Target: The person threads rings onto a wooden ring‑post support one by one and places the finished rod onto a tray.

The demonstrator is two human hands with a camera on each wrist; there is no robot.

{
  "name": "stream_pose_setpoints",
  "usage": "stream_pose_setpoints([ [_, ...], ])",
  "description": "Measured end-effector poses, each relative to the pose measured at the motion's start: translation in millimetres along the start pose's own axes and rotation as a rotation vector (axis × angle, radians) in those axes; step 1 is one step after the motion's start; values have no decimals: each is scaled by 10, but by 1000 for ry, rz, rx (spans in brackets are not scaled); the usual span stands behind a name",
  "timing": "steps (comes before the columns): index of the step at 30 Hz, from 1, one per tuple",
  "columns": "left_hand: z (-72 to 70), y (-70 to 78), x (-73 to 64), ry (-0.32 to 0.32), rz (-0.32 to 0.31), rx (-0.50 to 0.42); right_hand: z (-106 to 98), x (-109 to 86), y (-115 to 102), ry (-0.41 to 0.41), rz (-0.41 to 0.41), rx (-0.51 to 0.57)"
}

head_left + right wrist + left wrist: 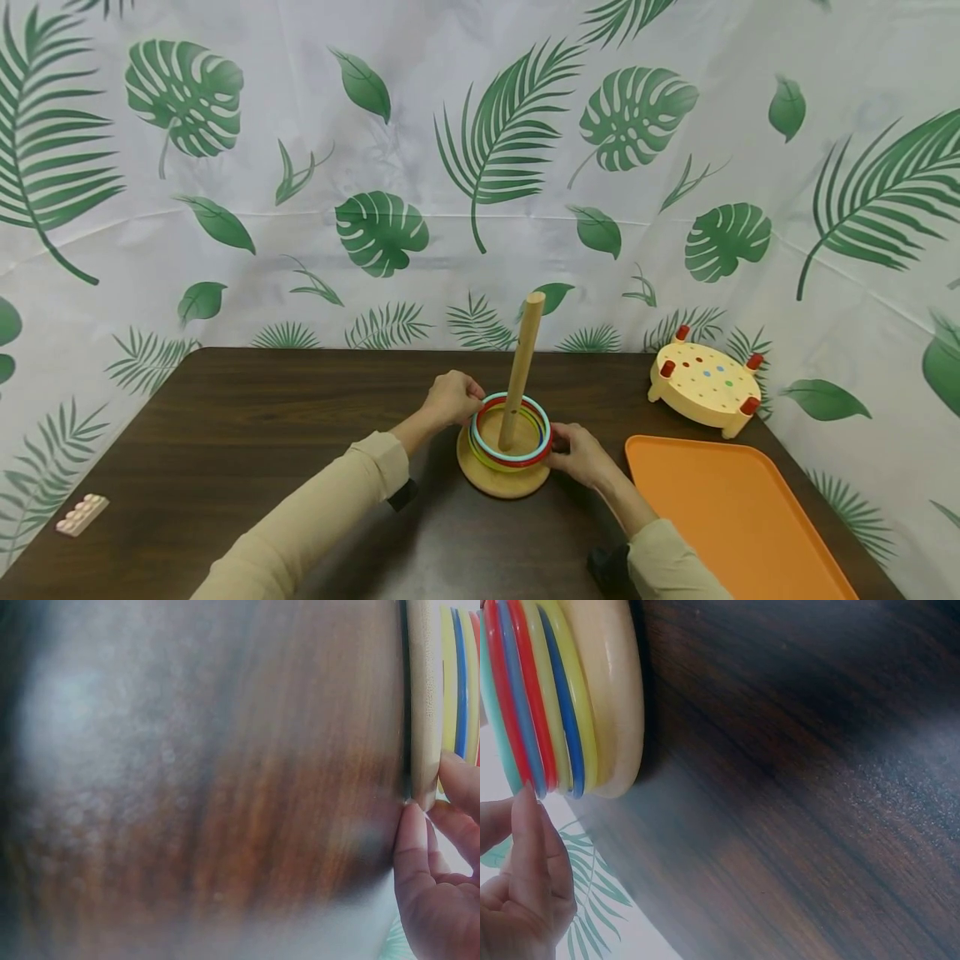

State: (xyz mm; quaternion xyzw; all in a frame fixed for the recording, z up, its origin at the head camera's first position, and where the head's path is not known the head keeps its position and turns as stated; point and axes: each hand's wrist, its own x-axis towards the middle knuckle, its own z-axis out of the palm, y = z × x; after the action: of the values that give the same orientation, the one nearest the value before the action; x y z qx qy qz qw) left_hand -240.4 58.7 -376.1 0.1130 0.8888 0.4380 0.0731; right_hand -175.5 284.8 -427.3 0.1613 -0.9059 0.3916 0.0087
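Note:
A stack of colored rings (pixel 537 451) in light green, red, yellow and blue sits round an upright wooden peg (pixel 523 367) on a round wooden base (pixel 503 487). On the stack's left side my left hand (pixel 452 398) holds the upper rings at their edge; its fingertips meet the rings (pixel 532 727) in the left wrist view. My right hand (pixel 583 455) is at the stack's right side. Its thumb touches the lowest yellow ring (pixel 448 690), with other fingers close to the base's edge. The fingertips' far sides are hidden.
An orange tray (pixel 720 500) lies on the dark table (pixel 285 400) at the right. Behind it stands a pale yellow pegboard stool (pixel 705 383) with red pegs. A small light pink block (pixel 82 515) lies at the far left. A leaf-print cloth (pixel 300 167) hangs behind the table.

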Motion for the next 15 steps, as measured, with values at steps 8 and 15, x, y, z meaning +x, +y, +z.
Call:
stream_pose_setpoints([
  [8,-28,-38,-16,-4,5,-48,-7,15,-2,-5,-23,-14],
  [15,-46,-92,-57,49,100,-49,-3,11,-1,-7,-8,7],
])
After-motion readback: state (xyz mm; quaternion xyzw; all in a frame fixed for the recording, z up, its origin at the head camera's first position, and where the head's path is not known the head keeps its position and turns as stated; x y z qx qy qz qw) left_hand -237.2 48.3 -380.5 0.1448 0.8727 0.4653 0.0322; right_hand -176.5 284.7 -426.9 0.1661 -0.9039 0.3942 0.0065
